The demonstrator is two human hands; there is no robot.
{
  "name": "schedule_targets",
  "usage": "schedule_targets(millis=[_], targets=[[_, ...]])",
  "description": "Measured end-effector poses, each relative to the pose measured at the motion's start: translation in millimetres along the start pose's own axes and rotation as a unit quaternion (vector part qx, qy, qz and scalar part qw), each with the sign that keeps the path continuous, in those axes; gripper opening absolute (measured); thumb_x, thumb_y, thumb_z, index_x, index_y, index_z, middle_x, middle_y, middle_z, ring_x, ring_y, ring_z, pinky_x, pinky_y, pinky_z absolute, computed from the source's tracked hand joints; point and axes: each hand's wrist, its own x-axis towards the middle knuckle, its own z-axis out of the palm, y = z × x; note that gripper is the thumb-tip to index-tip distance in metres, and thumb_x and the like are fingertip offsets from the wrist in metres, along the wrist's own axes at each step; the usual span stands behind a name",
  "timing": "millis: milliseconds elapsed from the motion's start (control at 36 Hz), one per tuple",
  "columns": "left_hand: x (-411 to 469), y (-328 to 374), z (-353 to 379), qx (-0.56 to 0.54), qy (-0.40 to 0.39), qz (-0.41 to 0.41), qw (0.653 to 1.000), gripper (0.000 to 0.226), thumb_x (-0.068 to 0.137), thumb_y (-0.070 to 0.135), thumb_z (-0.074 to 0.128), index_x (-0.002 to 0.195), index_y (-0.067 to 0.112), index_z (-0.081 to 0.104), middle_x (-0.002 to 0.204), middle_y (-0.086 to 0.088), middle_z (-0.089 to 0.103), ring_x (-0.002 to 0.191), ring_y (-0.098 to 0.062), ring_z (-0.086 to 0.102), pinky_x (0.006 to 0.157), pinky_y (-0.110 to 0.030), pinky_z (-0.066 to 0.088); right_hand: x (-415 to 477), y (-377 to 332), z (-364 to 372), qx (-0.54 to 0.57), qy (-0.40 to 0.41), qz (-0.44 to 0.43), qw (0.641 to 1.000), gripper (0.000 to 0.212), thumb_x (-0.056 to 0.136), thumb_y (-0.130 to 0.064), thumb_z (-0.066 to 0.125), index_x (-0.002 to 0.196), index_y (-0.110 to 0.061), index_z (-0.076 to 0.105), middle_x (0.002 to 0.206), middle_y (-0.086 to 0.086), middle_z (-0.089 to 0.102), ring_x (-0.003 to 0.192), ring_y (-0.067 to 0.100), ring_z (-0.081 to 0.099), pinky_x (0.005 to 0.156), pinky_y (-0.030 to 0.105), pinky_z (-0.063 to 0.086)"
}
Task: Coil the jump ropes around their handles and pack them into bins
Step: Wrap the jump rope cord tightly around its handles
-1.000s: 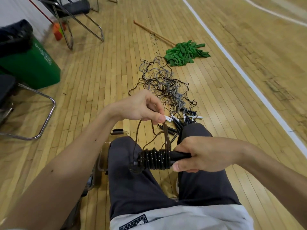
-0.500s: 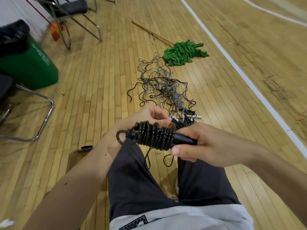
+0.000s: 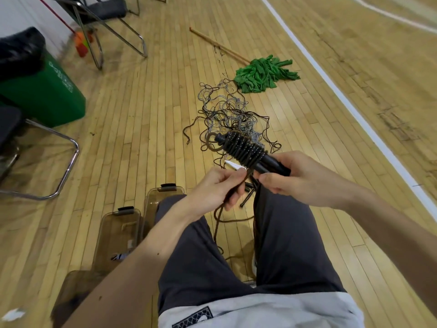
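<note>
Right hand [image 3: 300,178] grips rope-wound handles [image 3: 243,147]; left hand [image 3: 212,188] pinches rope tail [image 3: 216,223]; bin [image 3: 105,233] holds small striped item [image 3: 119,256]

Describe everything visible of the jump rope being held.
The jump rope is dark brown cord, wound in tight coils round black handles, its far end tilted up to the left. The right hand grips the handles' bare end; the left hand pinches the loose tail, which hangs below.
</note>
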Motion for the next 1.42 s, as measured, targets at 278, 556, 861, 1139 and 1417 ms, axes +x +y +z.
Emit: schedule_targets(millis=[278,556,861,1139,1417], targets=[[-4.4,-3.9,10.8,0.067,0.021,-0.022,0.997,0.033,0.105,0.03,0.05,0.09,0.006,0.067,0.055,-0.003,0.057,0.042,-0.015,0.052,0.043,-0.025,0.042,10.9,19.9,0.3,-0.117,0.078,0.073,0.987,0.03,0.102,-0.021,0.057,0.073,-0.01,0.058,0.058,-0.008,0.05,0.045,0.004,0.04,0.049,0.016,0.034],[-12.6,-2.8,13.9,0.23,-0.001,-0.076,0.97,0.021,0.101,0.035,0.056,0.108,0.018,0.067,0.057,0.005,0.057,0.045,-0.009,0.052,0.048,-0.024,0.047,15.9,38.1,-0.7,-0.205,0.107,0.181,0.956,0.027,0.102,-0.025,0.056,0.076,-0.018,0.055,0.068,0.002,0.059,0.057,0.019,0.053,0.055,0.034,0.041],[-9.3,27.1,0.7,0.581,0.055,0.078,0.808,0.024,0.104,0.043,0.043,0.114,0.022,0.05,0.079,0.006,0.052,0.071,-0.016,0.053,0.065,-0.03,0.043,25.1,53.2,-2.7,-0.239,0.018,0.282,0.929,0.015,0.099,-0.025,0.058,0.095,-0.011,0.061,0.088,0.011,0.071,0.079,0.028,0.069,0.061,0.036,0.051],[3.3,64.6,-27.1,0.575,-0.002,0.133,0.808,0.028,0.096,0.054,0.053,0.107,0.033,0.067,0.07,0.021,0.051,0.064,0.007,0.041,0.075,-0.033,0.046,17.0,38.4,10.5,-0.112,-0.124,0.255,0.952,0.027,0.093,-0.019,0.067,0.068,-0.015,0.058,0.057,-0.001,0.061,0.043,0.013,0.043,0.044,0.021,0.034],[11.9,78.2,-42.0,0.462,-0.049,0.155,0.872,0.021,0.089,0.044,0.068,0.095,0.026,0.077,0.071,0.029,0.058,0.069,0.015,0.054,0.06,-0.008,0.033,7.2,4.5,20.4,-0.13,-0.242,0.18,0.945,0.036,0.094,-0.024,0.066,0.06,-0.018,0.057,0.053,-0.005,0.056,0.049,0.011,0.045,0.058,0.026,0.039]])
